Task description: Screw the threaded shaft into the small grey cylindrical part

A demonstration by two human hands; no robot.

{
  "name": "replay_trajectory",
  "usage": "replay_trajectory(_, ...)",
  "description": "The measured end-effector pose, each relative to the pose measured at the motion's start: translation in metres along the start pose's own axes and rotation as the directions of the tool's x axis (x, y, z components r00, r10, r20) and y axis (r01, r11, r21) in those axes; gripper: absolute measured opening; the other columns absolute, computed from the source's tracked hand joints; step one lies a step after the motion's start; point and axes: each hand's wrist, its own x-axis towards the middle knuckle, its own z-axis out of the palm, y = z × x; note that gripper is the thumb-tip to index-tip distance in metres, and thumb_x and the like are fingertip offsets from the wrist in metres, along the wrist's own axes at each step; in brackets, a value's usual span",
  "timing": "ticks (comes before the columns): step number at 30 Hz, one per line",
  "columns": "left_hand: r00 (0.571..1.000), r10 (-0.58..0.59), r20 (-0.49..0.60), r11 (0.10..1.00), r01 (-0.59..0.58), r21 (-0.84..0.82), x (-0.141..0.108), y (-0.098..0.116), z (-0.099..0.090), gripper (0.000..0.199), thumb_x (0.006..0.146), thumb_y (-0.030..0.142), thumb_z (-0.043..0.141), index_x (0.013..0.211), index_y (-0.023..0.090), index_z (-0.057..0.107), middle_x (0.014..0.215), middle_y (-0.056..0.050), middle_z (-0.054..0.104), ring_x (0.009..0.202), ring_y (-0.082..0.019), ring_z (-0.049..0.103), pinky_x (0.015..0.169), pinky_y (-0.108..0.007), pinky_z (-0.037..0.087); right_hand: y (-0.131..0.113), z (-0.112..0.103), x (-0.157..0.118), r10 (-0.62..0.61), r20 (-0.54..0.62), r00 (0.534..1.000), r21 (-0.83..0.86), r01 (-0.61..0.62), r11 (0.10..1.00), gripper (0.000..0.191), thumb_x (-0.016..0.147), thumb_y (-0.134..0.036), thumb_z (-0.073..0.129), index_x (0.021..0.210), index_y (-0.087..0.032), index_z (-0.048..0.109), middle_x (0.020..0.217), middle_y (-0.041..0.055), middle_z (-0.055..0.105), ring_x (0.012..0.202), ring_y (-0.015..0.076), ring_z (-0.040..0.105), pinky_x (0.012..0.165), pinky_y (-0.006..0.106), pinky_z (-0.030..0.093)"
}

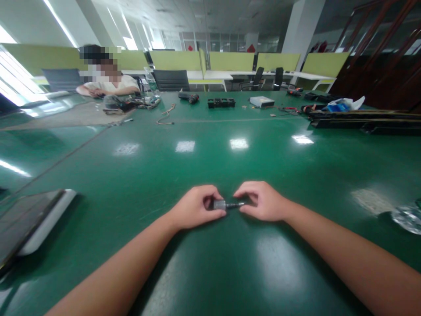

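A small tool with a grey, partly see-through thick end [219, 205] and a thin dark shaft [234, 205] lies level, low over the green table or on it; its exact kind is too blurred to tell. The thumb and forefinger of my left hand [197, 207] are closed around the thick end. My right hand [265, 202] is curved by the shaft's tip, forefinger and thumb apart. The tip reaches between these fingers, and I cannot tell whether the thumb touches it.
A flat dark device with a white edge [49, 221] is at the left. Clear shiny plastic [408, 218] sits at the right edge. Across the table are a power drill [188, 97], a black block [221, 102], a silver box [262, 102], dark rails [362, 120] and a seated person [112, 83].
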Motion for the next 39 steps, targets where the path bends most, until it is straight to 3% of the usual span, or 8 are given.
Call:
replay_trajectory(4,0.999,-0.032,-0.003,0.999,0.032,0.003,-0.0007,0.0010,0.0007,0.025,0.075,0.037,0.077,0.089,0.019,0.070,0.070,0.003,0.059,0.062,-0.012,0.051,0.056,-0.022,0.036,-0.0009,-0.0005,0.0014,-0.032,0.016,0.999,-0.102,0.033,0.994,0.015,0.074,-0.017,0.073,0.089,-0.017,0.072,0.086,0.0040,0.068,0.076,0.0160,0.059,0.070,0.027,0.044)
replay_trajectory(10,0.999,-0.038,0.001,0.999,0.038,0.005,-0.0009,0.0010,0.0004,0.032,0.073,0.040,0.079,0.095,0.020,0.070,0.069,0.003,0.058,0.061,-0.012,0.051,0.055,-0.022,0.036,-0.0029,0.0002,0.0016,-0.028,0.033,0.999,-0.140,0.032,0.990,0.004,0.076,-0.017,0.072,0.080,-0.018,0.070,0.083,0.0033,0.067,0.076,0.0161,0.060,0.071,0.028,0.045)
replay_trajectory(14,1.000,0.009,0.019,1.000,-0.009,-0.021,-0.0008,0.0008,-0.0020,0.033,0.081,0.048,0.073,0.096,0.019,0.071,0.073,0.001,0.059,0.063,-0.012,0.050,0.057,-0.023,0.037,-0.0037,-0.0002,0.0014,-0.051,-0.006,0.999,-0.106,0.050,0.993,0.005,0.077,-0.016,0.072,0.079,-0.018,0.068,0.081,0.0029,0.066,0.074,0.0156,0.060,0.069,0.028,0.045)
replay_trajectory(20,0.992,0.097,0.079,0.994,-0.092,-0.063,-0.0004,-0.0010,-0.0057,0.029,0.095,0.043,0.057,0.100,0.019,0.074,0.082,-0.002,0.062,0.070,-0.013,0.053,0.065,-0.024,0.039,-0.0040,0.0002,0.0010,-0.089,-0.083,0.993,-0.082,0.082,0.993,0.006,0.078,-0.015,0.071,0.081,-0.019,0.067,0.085,0.0037,0.069,0.078,0.0169,0.062,0.075,0.030,0.047)
replay_trajectory(26,0.985,0.140,0.100,0.988,-0.132,-0.077,-0.0012,-0.0025,-0.0066,0.028,0.090,0.043,0.064,0.097,0.017,0.073,0.083,-0.003,0.063,0.069,-0.013,0.054,0.064,-0.024,0.040,-0.0065,0.0017,0.0012,-0.116,-0.133,0.984,-0.058,0.109,0.992,0.006,0.080,-0.016,0.071,0.083,-0.019,0.067,0.086,0.0036,0.070,0.080,0.0164,0.063,0.077,0.030,0.046)
replay_trajectory(32,0.997,0.016,0.080,0.997,-0.009,-0.082,-0.0034,-0.0009,-0.0044,0.027,0.079,0.038,0.074,0.093,0.016,0.066,0.075,0.001,0.062,0.065,-0.012,0.054,0.060,-0.022,0.039,-0.0041,0.0037,0.0009,-0.077,-0.113,0.991,-0.071,0.069,0.995,0.005,0.081,-0.020,0.073,0.084,-0.019,0.069,0.078,0.0009,0.069,0.065,0.0123,0.056,0.067,0.026,0.042)
replay_trajectory(39,0.998,0.061,0.012,0.996,-0.060,-0.070,-0.0022,-0.0032,-0.0032,0.030,0.078,0.030,0.075,0.104,0.018,0.067,0.088,-0.001,0.064,0.075,-0.015,0.058,0.068,-0.025,0.044,0.0025,0.0070,0.0019,-0.055,-0.100,0.993,-0.138,0.041,0.990,0.017,0.076,-0.020,0.078,0.092,-0.020,0.072,0.081,0.0008,0.073,0.077,0.0158,0.064,0.078,0.029,0.046)
